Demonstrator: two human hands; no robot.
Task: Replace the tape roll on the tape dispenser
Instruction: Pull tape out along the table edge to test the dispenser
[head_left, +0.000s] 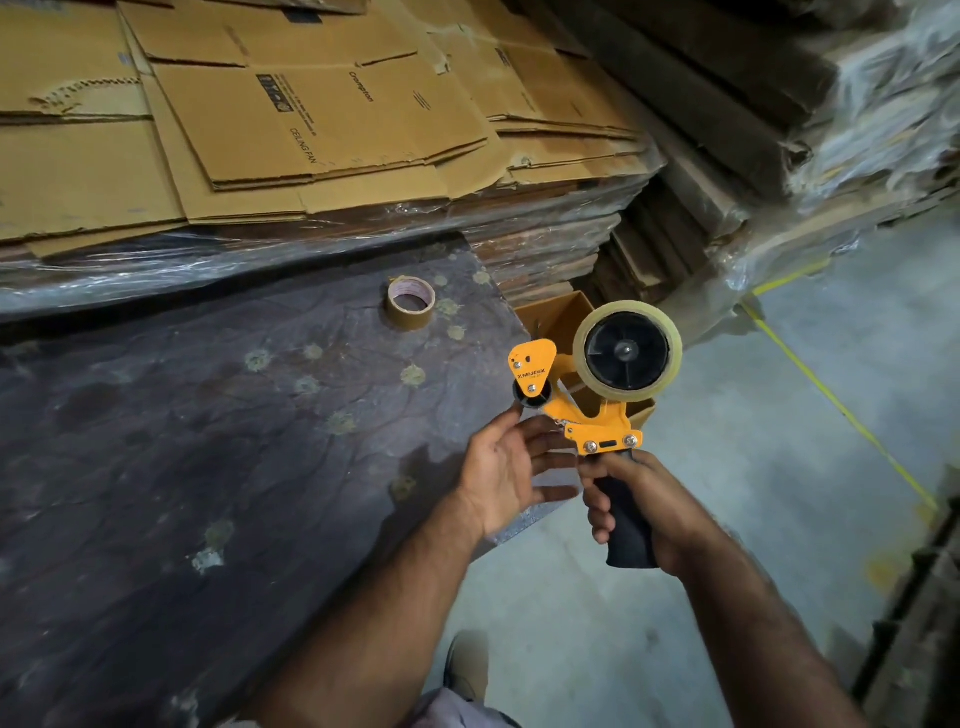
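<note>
An orange tape dispenser with a black handle is held up over the table's right corner. My right hand grips its handle. A clear tape roll sits on the dispenser's black hub. My left hand is beside the dispenser's front, fingers straight, fingertips touching the area below the black roller. A brown tape roll with a pale core lies flat on the dark table, apart from both hands.
Flattened cardboard cartons are stacked behind the table on wrapped pallets. An open orange-brown box stands behind the dispenser. Grey concrete floor with a yellow line lies to the right. Dark racking edges the far right.
</note>
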